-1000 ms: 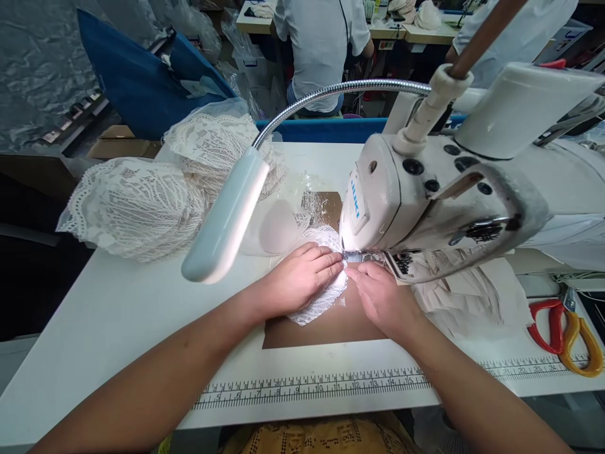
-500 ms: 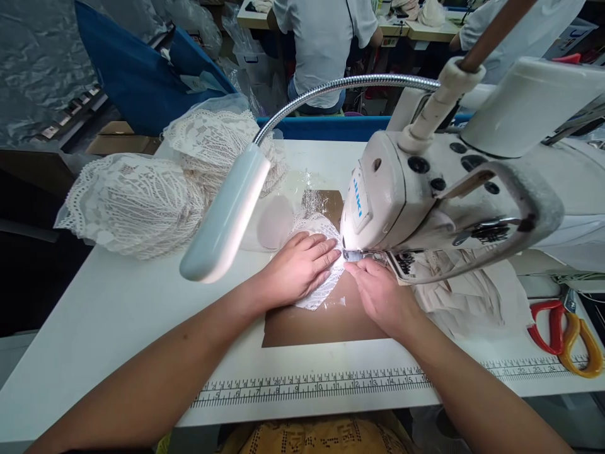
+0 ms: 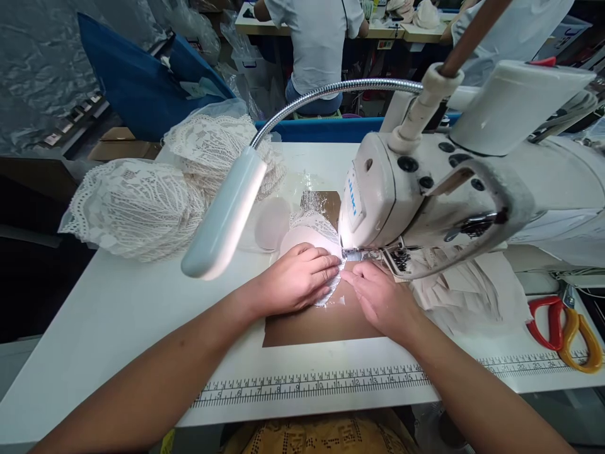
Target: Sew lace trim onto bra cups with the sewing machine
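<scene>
A white lace piece lies under the needle area of the white sewing machine, with a smooth pale fabric layer showing on it. My left hand rests on this work, palm down, fingers stretched out together just left of the presser foot. To the right of the foot, my right hand is closed, its fingers curled and its thumb and index tips at the edge of the lace. Exactly what is pinched there is partly hidden. Brown board lies beneath both hands.
Bundled lace cups are piled at the left, near a pale round pad. A lamp hangs over the table. Pale cloth strips and red-and-yellow scissors lie right. A printed ruler follows the front edge. People sit beyond.
The smooth pale layer now shows above my left hand, where lace showed before. Less of the lace's lower tip is visible. My right fingertips sit slightly lower, and the whole view has shifted a little.
</scene>
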Action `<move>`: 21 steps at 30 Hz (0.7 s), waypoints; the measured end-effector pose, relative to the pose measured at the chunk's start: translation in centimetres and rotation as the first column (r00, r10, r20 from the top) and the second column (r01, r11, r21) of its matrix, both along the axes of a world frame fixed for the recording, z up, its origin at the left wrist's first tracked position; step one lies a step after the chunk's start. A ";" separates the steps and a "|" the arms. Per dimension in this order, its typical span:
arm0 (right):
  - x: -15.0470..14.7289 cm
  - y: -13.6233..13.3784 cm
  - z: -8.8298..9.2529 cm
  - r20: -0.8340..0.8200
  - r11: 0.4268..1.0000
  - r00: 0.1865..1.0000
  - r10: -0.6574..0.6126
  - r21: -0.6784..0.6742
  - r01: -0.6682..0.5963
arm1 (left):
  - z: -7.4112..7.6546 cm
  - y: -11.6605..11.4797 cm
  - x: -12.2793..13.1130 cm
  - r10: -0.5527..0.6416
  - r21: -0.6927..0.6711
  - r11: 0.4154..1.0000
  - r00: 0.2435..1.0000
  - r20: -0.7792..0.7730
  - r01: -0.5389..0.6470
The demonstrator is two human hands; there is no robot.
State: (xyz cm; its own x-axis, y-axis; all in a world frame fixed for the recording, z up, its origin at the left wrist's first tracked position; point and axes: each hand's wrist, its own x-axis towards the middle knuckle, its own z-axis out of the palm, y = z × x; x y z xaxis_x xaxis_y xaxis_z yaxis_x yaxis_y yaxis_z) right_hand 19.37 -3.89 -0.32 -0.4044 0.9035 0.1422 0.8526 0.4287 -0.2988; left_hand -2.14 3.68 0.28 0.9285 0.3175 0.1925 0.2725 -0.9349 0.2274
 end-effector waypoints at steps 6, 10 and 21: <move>-0.1 -0.1 0.0 0.064 1.000 0.998 -0.012 0.003 0.012 | -0.3 -0.1 0.2 -0.012 0.046 0.999 0.998 -0.061 0.014; -0.4 0.0 -0.1 0.107 0.997 0.992 -0.067 0.034 0.064 | -0.2 -0.6 0.7 0.094 0.068 0.994 0.993 -0.071 -0.089; -0.5 0.1 -0.1 0.076 0.983 0.988 -0.132 0.135 0.120 | 0.5 -0.4 1.2 0.158 0.051 0.987 0.984 -0.078 -0.155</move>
State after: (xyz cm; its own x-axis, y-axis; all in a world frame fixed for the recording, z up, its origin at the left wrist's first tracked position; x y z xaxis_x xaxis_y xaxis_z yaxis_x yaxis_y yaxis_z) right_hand 18.89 -3.76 -0.38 -0.3041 0.9240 0.2318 0.9221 0.3467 -0.1720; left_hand -0.96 3.24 0.75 0.8812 0.4529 0.1353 0.4322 -0.8879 0.1577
